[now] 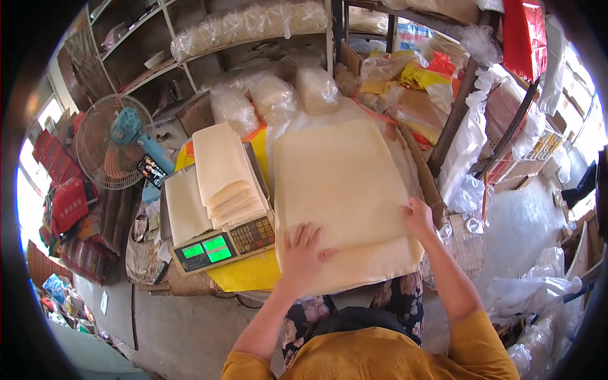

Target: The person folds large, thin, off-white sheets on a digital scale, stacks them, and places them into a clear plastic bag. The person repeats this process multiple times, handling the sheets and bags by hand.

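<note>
A stack of large, thin cream-coloured sheets [339, 177] lies in front of me on the table. My left hand [304, 253] rests flat on the stack's near left part, fingers spread. At the right edge, my right hand [418, 218] has its fingers curled and pressed together on the border of the top sheet. Near my body, a band of sheet [373, 256] shows below a crease or edge line. To the left, a folded bundle of similar sheets [221, 164] sits on a digital scale [253, 235] with a lit green display.
Filled clear plastic bags [275, 98] stand behind the stack. A teal fan [126, 126] and a phone [152, 171] are at the left. A post [459, 114] rises at the right, beside a cardboard edge [421, 171]. Loose plastic [535, 285] lies at the lower right.
</note>
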Demonstrator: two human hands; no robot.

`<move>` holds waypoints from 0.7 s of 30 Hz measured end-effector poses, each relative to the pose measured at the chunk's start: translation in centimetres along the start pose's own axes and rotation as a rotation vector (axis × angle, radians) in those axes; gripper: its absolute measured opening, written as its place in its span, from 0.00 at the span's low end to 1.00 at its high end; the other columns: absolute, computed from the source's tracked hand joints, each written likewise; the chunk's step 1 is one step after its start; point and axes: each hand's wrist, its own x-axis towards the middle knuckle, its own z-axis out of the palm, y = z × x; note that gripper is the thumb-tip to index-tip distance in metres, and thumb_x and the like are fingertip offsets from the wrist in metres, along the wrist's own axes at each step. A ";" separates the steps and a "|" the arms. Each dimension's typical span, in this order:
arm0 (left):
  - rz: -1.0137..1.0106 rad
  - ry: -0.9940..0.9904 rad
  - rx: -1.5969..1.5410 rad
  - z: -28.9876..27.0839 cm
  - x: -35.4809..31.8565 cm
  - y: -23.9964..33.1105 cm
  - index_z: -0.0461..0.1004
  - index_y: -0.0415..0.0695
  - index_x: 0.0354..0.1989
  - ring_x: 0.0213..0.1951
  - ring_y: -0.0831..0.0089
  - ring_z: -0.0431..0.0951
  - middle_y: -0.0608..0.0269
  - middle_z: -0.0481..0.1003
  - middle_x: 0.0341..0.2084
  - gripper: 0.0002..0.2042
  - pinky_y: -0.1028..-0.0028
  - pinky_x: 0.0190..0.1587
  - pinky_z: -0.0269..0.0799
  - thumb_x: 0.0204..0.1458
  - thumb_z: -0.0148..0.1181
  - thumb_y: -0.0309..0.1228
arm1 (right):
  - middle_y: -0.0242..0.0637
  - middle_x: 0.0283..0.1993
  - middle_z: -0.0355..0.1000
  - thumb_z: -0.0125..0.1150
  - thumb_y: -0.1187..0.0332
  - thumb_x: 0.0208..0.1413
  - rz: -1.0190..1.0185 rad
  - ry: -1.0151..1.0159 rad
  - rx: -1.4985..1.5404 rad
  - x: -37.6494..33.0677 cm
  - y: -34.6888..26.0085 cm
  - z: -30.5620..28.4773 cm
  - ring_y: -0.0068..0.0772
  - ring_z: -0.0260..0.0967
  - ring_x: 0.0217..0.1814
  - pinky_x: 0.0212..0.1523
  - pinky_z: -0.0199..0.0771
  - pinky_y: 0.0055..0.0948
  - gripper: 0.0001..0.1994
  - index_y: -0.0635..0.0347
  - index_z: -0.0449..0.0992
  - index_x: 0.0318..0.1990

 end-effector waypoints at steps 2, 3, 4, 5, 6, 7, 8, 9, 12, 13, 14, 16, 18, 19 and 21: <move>-0.003 -0.036 -0.012 0.5 -0.5 0.2 0.63 0.44 0.57 0.62 0.55 0.55 0.52 0.59 0.59 0.31 0.48 0.62 0.44 0.48 0.56 0.51 | 0.54 0.37 0.70 0.59 0.66 0.48 0.022 -0.058 -0.016 -0.2 -0.6 -0.5 0.55 0.68 0.41 0.40 0.68 0.43 0.15 0.65 0.70 0.41; 0.009 -0.031 -0.003 0.7 -0.6 0.1 0.63 0.44 0.57 0.62 0.55 0.55 0.51 0.59 0.59 0.32 0.48 0.62 0.43 0.48 0.56 0.51 | 0.54 0.42 0.69 0.59 0.66 0.48 -0.034 -0.022 -0.058 -0.7 -1.2 -0.9 0.55 0.67 0.45 0.44 0.67 0.42 0.17 0.65 0.68 0.45; 0.006 -0.028 0.010 0.9 -0.9 -0.2 0.63 0.44 0.57 0.63 0.55 0.54 0.51 0.58 0.59 0.32 0.48 0.62 0.43 0.48 0.55 0.52 | 0.54 0.46 0.68 0.58 0.66 0.49 -0.097 0.003 -0.098 -1.4 -2.4 -1.0 0.55 0.65 0.48 0.47 0.66 0.42 0.20 0.64 0.66 0.49; 0.001 -0.023 0.025 1.1 -1.3 -0.4 0.63 0.44 0.58 0.63 0.55 0.54 0.50 0.58 0.60 0.32 0.47 0.62 0.43 0.48 0.55 0.52 | 0.53 0.51 0.66 0.58 0.67 0.50 -0.163 0.027 -0.136 -2.2 -3.6 -1.3 0.55 0.64 0.52 0.51 0.65 0.41 0.23 0.64 0.64 0.53; -0.001 -0.025 0.025 1.5 -1.5 -0.5 0.62 0.44 0.58 0.63 0.55 0.54 0.50 0.57 0.60 0.33 0.47 0.62 0.42 0.48 0.55 0.52 | 0.53 0.56 0.62 0.57 0.67 0.51 -0.270 0.036 -0.212 -3.1 -5.2 -1.9 0.55 0.60 0.56 0.55 0.61 0.42 0.24 0.62 0.61 0.56; -0.009 -0.024 0.035 2.0 -1.6 -0.6 0.62 0.44 0.58 0.63 0.55 0.53 0.49 0.56 0.60 0.33 0.47 0.62 0.42 0.48 0.55 0.53 | 0.52 0.60 0.58 0.56 0.67 0.53 -0.386 0.045 -0.276 -4.0 -6.8 -2.2 0.55 0.55 0.61 0.59 0.56 0.43 0.26 0.61 0.59 0.59; -0.020 -0.023 0.052 2.1 -1.5 -0.7 0.61 0.44 0.59 0.64 0.54 0.52 0.49 0.56 0.61 0.34 0.47 0.62 0.42 0.48 0.55 0.53 | 0.50 0.63 0.55 0.56 0.68 0.52 -0.484 0.039 -0.257 -4.8 -7.4 -2.1 0.52 0.51 0.65 0.62 0.49 0.48 0.26 0.58 0.59 0.60; -0.027 -0.055 0.024 2.1 -1.3 -0.6 0.59 0.44 0.60 0.64 0.53 0.50 0.49 0.54 0.62 0.34 0.46 0.63 0.40 0.48 0.54 0.53 | 0.47 0.64 0.53 0.54 0.68 0.53 -0.546 0.008 -0.321 -5.5 -7.3 -1.4 0.50 0.49 0.67 0.63 0.46 0.52 0.25 0.56 0.60 0.59; 0.035 -0.072 0.023 2.1 -1.0 -0.7 0.57 0.44 0.62 0.63 0.48 0.51 0.44 0.54 0.61 0.34 0.49 0.63 0.44 0.49 0.54 0.50 | 0.44 0.65 0.52 0.50 0.70 0.55 -0.524 -0.195 -0.442 -6.8 -4.6 1.2 0.49 0.47 0.68 0.65 0.42 0.53 0.22 0.55 0.61 0.58; 0.061 -0.087 0.028 1.8 -0.7 -0.8 0.56 0.44 0.62 0.63 0.47 0.52 0.42 0.54 0.60 0.34 0.51 0.63 0.46 0.49 0.54 0.49 | 0.44 0.65 0.52 0.48 0.70 0.55 -0.514 -0.195 -0.425 -7.0 -5.0 0.8 0.48 0.46 0.68 0.66 0.41 0.53 0.21 0.55 0.62 0.58; 0.090 -0.103 0.031 1.4 -0.4 -1.0 0.54 0.44 0.63 0.62 0.46 0.54 0.40 0.55 0.59 0.34 0.52 0.62 0.48 0.49 0.55 0.48 | 0.44 0.61 0.59 0.49 0.72 0.54 -0.569 -0.151 -0.376 -6.7 -4.7 0.9 0.49 0.52 0.65 0.62 0.51 0.52 0.19 0.56 0.65 0.55; 0.103 -0.206 0.139 -0.5 0.6 -0.7 0.52 0.45 0.64 0.59 0.45 0.58 0.38 0.58 0.57 0.33 0.55 0.60 0.54 0.50 0.53 0.43 | 0.43 0.55 0.65 0.50 0.72 0.54 -0.641 -0.252 -0.148 -7.6 -6.9 -0.6 0.51 0.59 0.60 0.57 0.60 0.50 0.18 0.57 0.67 0.53; 0.143 -0.172 0.192 -0.6 1.3 -1.2 0.48 0.49 0.65 0.54 0.44 0.65 0.37 0.61 0.54 0.33 0.57 0.54 0.63 0.50 0.52 0.33 | 0.42 0.44 0.73 0.51 0.71 0.55 -0.679 -0.389 -0.011 -9.0 -8.1 -1.6 0.48 0.72 0.45 0.43 0.73 0.44 0.14 0.61 0.69 0.50; 0.133 -0.203 0.175 -0.1 1.5 -1.2 0.48 0.50 0.66 0.54 0.44 0.65 0.37 0.61 0.54 0.33 0.58 0.54 0.64 0.49 0.52 0.32 | 0.43 0.44 0.73 0.52 0.70 0.56 -0.400 -0.581 0.294 -9.7 -8.6 -1.8 0.46 0.73 0.43 0.42 0.74 0.42 0.14 0.62 0.69 0.50; 0.117 -0.264 0.137 0.3 2.0 -1.1 0.48 0.52 0.66 0.53 0.44 0.66 0.37 0.61 0.53 0.33 0.59 0.52 0.65 0.49 0.52 0.29 | 0.44 0.43 0.73 0.52 0.67 0.57 0.215 -0.904 0.884 -10.6 -9.4 -2.1 0.41 0.74 0.39 0.39 0.76 0.39 0.14 0.63 0.69 0.49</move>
